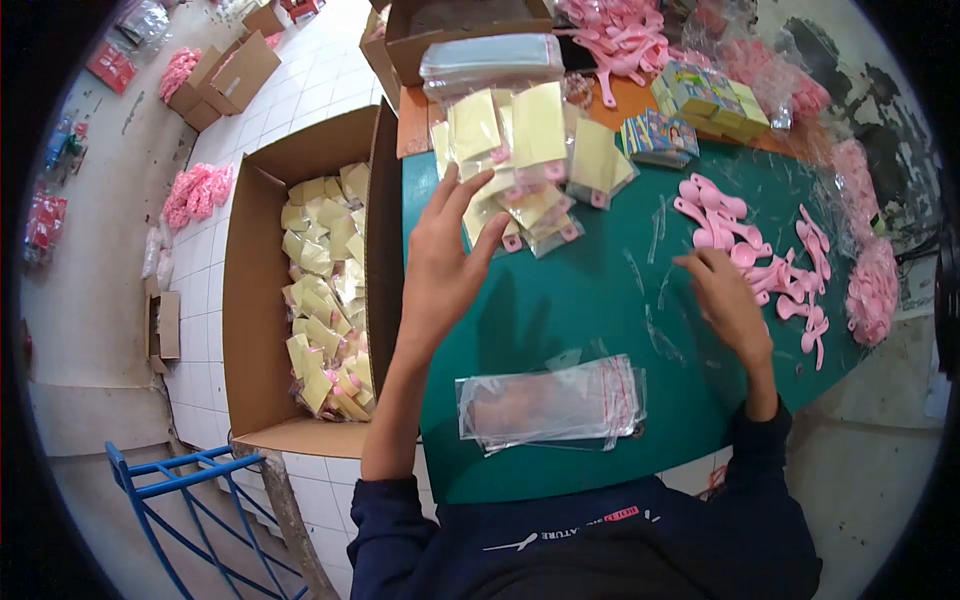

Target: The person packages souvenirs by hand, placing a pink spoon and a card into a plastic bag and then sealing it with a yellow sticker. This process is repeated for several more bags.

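My left hand (pixel 447 255) is raised over the green tabletop (pixel 560 310), its fingers apart and holding nothing. It is right beside a pile of clear packets (pixel 540 130) with pale yellow cards and pink pieces inside. My right hand (pixel 725 305) hovers at the left edge of a loose heap of pink plastic scoops (pixel 720 215). Its fingers are bent but apart, with nothing visible in them. Between my forearms, near the front edge, lies a stack of flat clear plastic bags (pixel 550 400).
An open cardboard box (pixel 300 440) of filled packets stands left of the table. Bundled cards (pixel 660 138), more clear bags (pixel 490 62) and pink scoops (pixel 620 45) are at the back. Pink bundles in plastic (pixel 870 290) line the right edge. A blue metal frame (pixel 190 465) stands lower left.
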`<act>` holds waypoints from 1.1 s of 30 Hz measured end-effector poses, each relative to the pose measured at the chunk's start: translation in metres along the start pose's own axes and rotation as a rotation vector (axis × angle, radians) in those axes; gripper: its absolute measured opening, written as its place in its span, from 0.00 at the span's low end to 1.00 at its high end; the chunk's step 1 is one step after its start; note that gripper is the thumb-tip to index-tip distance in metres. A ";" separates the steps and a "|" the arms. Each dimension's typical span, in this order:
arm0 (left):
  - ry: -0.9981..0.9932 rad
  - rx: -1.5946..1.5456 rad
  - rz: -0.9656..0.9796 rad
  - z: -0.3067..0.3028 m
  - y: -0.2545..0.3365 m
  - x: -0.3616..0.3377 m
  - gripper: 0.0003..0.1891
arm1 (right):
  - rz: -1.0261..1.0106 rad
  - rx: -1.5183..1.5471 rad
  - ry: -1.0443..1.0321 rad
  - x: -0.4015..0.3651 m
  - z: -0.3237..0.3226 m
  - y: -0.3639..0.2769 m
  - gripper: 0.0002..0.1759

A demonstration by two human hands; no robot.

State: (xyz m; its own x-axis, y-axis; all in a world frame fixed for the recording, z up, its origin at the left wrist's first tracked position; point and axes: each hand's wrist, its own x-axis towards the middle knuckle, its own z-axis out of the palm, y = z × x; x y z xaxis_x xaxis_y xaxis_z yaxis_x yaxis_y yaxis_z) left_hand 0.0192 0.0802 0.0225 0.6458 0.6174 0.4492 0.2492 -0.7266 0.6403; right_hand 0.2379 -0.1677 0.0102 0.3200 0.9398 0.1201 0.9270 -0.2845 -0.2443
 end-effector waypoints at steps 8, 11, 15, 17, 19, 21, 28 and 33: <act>-0.352 -1.644 -0.742 0.003 0.006 -0.030 0.25 | 0.021 -0.128 -0.074 -0.022 0.007 0.048 0.19; -0.362 -1.638 -0.753 0.006 0.006 -0.033 0.25 | 0.029 -0.146 -0.048 -0.022 0.009 0.049 0.17; -0.381 -1.214 -0.651 0.008 0.009 -0.044 0.20 | 0.015 -0.195 -0.001 -0.019 0.009 0.046 0.14; -0.420 -0.623 -0.426 0.018 0.010 -0.058 0.17 | 0.027 -0.213 0.056 -0.019 0.008 0.047 0.12; -0.413 -0.296 -0.168 0.023 0.024 -0.077 0.17 | 0.036 -0.221 0.161 -0.018 0.008 0.044 0.10; -0.468 -0.085 -0.060 0.030 0.030 -0.095 0.19 | 0.099 -0.235 0.277 -0.017 -0.003 0.035 0.09; -0.567 -0.063 0.060 0.043 0.029 -0.107 0.20 | 0.360 0.349 0.626 -0.020 -0.010 0.002 0.07; -0.624 -0.386 -0.053 0.041 0.019 -0.104 0.17 | 0.428 0.890 0.518 -0.018 -0.004 -0.060 0.09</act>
State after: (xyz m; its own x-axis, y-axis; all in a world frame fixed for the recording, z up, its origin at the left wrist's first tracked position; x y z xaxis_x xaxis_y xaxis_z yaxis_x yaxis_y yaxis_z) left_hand -0.0136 -0.0101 -0.0375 0.9592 0.2789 0.0465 0.0946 -0.4716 0.8767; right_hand 0.1772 -0.1687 0.0269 0.8150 0.5448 0.1975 0.3169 -0.1336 -0.9390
